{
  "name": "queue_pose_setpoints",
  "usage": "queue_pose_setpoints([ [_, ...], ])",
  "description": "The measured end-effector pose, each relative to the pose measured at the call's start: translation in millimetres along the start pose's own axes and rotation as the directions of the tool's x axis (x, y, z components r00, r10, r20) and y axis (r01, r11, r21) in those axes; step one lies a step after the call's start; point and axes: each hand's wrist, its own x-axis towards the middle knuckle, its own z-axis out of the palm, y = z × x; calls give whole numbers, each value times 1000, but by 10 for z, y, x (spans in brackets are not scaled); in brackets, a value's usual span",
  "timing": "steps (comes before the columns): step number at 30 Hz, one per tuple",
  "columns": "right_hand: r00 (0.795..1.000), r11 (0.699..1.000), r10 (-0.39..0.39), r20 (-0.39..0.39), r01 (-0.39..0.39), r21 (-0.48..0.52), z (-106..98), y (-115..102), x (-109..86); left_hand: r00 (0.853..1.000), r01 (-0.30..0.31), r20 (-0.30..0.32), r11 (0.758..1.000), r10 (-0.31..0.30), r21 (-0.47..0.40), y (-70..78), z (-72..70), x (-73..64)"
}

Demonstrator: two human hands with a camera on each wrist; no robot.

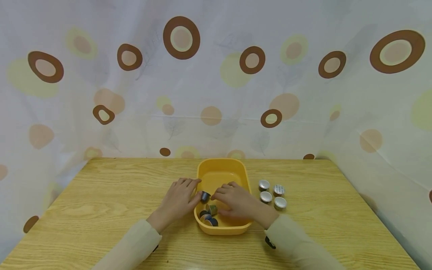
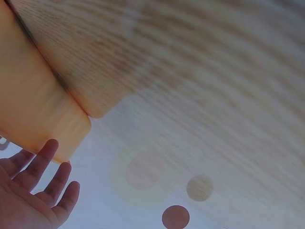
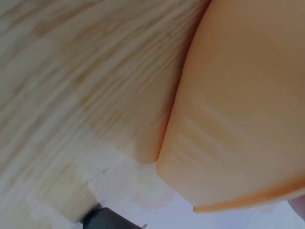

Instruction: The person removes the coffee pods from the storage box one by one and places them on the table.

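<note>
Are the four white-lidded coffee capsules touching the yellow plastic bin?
Apart: in the head view, wooden tabletop shows between the white-lidded coffee capsules and the yellow plastic bin.

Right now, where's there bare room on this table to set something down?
Bare table lies left of the left hand and right of the four pale-topped capsules. Inside the yellow tray, the far end is free; its near-left corner is crowded with coloured capsules.

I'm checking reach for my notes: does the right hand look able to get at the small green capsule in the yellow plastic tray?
Likely yes: the right hand is over the yellow plastic tray, close beside the small green capsule, and nothing visible blocks the gap.
</note>
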Motion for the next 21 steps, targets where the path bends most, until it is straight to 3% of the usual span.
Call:
queue_pose_setpoints([
  [10, 998, 999, -2, 67, -1, 35, 28, -76, 70, 1000, 2, 0, 1000, -2, 9, -4, 11, -4],
  [21, 994, 1000, -26, 104, 26, 7, 36, -127, 124, 1000, 5, 4, 1000, -5, 4, 0, 9, -3],
])
